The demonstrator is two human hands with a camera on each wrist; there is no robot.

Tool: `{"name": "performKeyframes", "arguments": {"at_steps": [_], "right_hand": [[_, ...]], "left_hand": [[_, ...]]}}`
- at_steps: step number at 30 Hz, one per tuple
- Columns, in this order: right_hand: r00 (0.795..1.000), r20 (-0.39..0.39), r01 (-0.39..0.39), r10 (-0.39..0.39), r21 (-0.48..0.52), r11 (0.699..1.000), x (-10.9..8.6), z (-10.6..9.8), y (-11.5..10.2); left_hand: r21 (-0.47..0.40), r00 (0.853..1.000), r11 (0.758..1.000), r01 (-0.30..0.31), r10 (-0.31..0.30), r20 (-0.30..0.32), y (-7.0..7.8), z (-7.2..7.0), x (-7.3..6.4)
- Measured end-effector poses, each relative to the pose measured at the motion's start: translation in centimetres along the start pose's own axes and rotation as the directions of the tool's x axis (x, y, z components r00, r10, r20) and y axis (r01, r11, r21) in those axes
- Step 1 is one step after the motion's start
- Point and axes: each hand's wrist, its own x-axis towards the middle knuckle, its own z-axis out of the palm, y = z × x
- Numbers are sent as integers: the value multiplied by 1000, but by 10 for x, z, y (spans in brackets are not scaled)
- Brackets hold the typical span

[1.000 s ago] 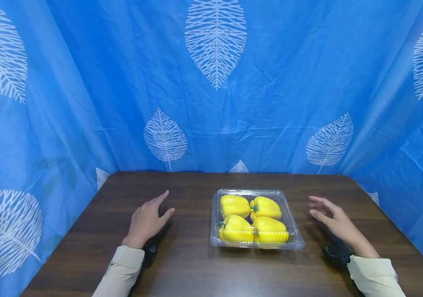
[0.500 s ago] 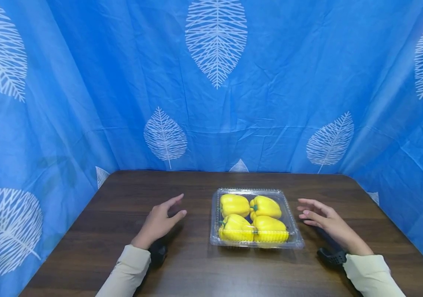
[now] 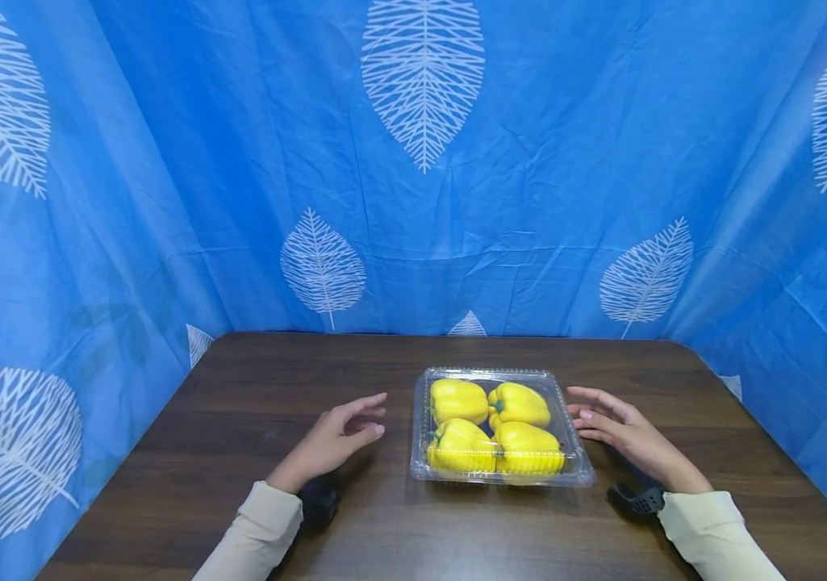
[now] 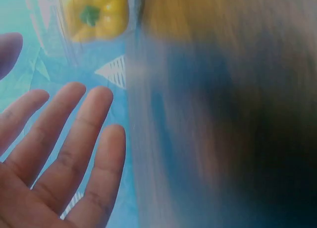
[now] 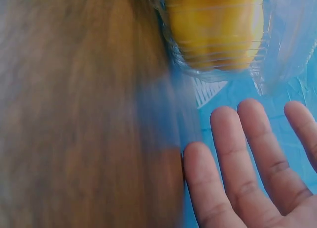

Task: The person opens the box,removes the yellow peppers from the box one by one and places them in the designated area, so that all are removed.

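A clear plastic clamshell box with its lid down sits on the table, and several yellow bell peppers show through it. To the left of the box is my left hand, fingers extended and apart from it. On the other side, my right hand has its fingertips close to the box's right edge; in the right wrist view a gap shows between those fingers and the box wall. Neither hand holds anything. One pepper with a green stem faces the left palm in the left wrist view.
The brown wooden table has rounded far corners. A blue curtain with white leaf prints hangs behind it and along both sides. Dark wrist straps are worn below the hands.
Both hands have moved inward toward the box, the left hand going right and the right hand going left. The box and peppers have stayed in place.
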Motion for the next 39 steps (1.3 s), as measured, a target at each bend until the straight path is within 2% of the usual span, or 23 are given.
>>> {"name": "performKeyframes", "arguments": {"at_steps": [9,14,19,25,30,35,39], "right_hand": [[998,53,-28,28,5,1000,5,2,-2],[995,100,-17,13,38,999,7,1,0],[991,134,-11,-4,110,994,10,-1,3],[975,211,22,-68,216,976,14,-3,9],[959,260,29,-112,304,952,19,-2,14],[946,297,11,-132,377,926,21,0,18],[941,307,7,-143,403,915,20,1,19]], "left_hand": [[-102,998,994,45,-40,53,0,13,4],[-214,991,974,76,-50,122,0,20,4],[-326,978,937,126,-63,197,2,24,4],[-407,959,895,185,-73,275,2,26,2],[-486,941,843,231,-67,330,-1,31,2],[-563,937,781,269,-78,340,-1,37,1],[-605,939,744,284,-87,334,-1,41,1]]}}
